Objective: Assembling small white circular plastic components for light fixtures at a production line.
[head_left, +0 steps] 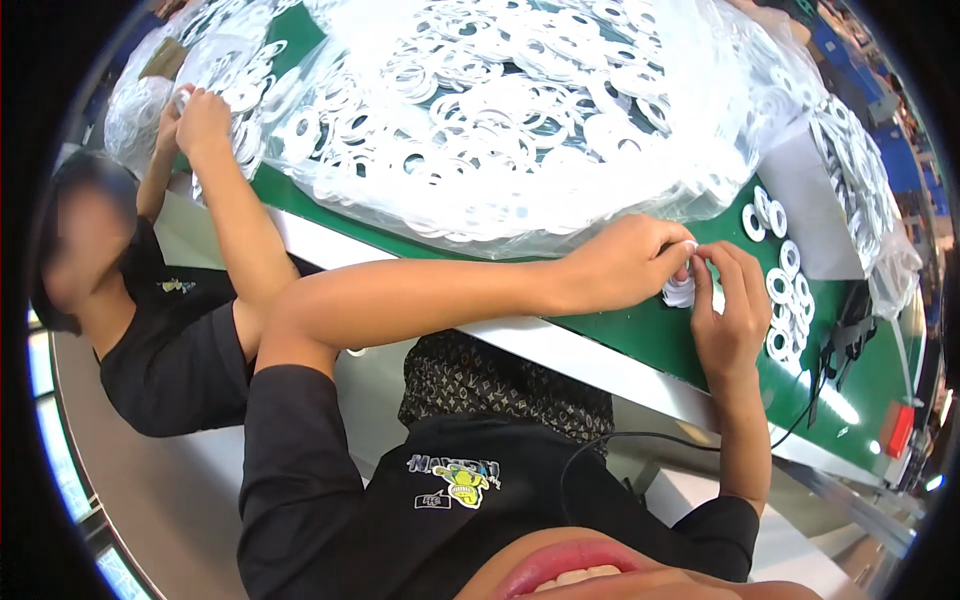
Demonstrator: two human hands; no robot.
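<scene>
Over the green table (640, 345), my left hand (622, 262) reaches across from the left with its thumb and fingers pinched on a small flat white ring (679, 292). From the other side my right hand (735, 305) is closed on the same white piece, fingertips almost touching those of the left. The fingers cover part of it, so I cannot tell whether it is one ring or several. Just right of my right hand lies a loose group of white rings (790, 300), some overlapping.
A large clear plastic sheet (450, 215) holds a heap of white rings beyond my hands. At right are a grey panel (815, 205), more bagged rings (850, 150), a black cabled device (850, 325) and a red box (899, 430). A co-worker's hands (200, 120) handle something white at far left.
</scene>
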